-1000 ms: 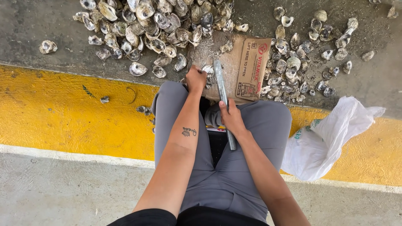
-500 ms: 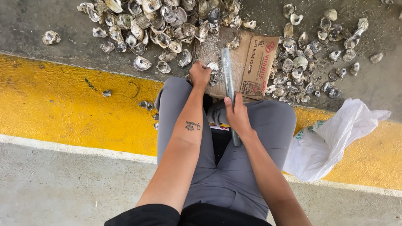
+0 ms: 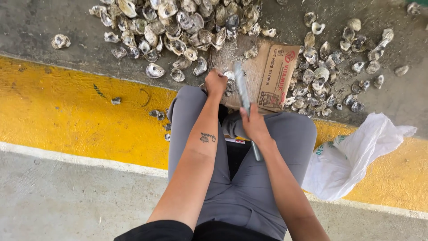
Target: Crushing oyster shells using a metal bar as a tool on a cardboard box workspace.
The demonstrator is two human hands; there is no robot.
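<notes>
While left hand (image 3: 216, 83) pins what seems a shell (image 3: 229, 76), right hand (image 3: 253, 125) grips metal bar (image 3: 243, 91)

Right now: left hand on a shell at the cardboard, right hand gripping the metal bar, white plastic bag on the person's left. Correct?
Not quite. The head view shows the white plastic bag on the person's right. The rest holds: left hand on a shell at the cardboard, right hand gripping the metal bar.

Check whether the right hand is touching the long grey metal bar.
Touching: the head view shows the right hand wrapped around the long grey metal bar, which sticks out above and below the fist.
</notes>
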